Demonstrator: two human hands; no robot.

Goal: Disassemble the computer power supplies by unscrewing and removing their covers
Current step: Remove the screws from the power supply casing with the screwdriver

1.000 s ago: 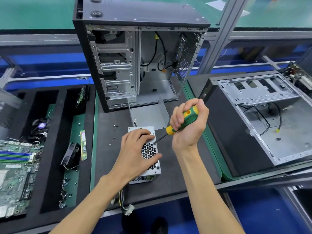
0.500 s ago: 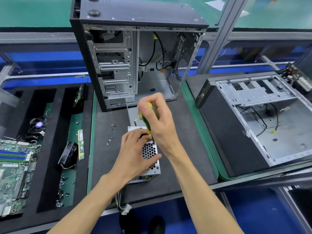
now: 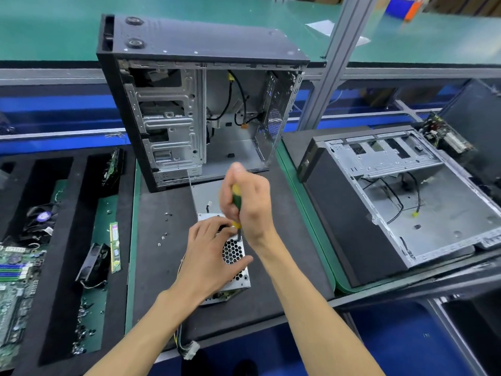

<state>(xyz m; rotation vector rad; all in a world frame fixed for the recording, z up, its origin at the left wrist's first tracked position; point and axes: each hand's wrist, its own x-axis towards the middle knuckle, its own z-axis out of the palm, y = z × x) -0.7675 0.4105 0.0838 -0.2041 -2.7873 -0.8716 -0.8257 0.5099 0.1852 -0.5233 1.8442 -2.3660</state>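
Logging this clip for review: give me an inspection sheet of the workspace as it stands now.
Surface: dark mat with green edging.
Job's things: power supply on the mat; screwdriver upright on its top.
Clutter: loose screws left of the supply; motherboard, fan, memory stick in the left tray.
Hands: left hand rests on the supply; right hand grips the screwdriver.
Cables: supply's cable bundle hangs over the front edge.
Surroundings: upright open case behind; second case lying at right.

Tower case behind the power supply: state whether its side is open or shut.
Open. The upright tower case has no side panel facing the camera; its drive bays and loose cables show inside.
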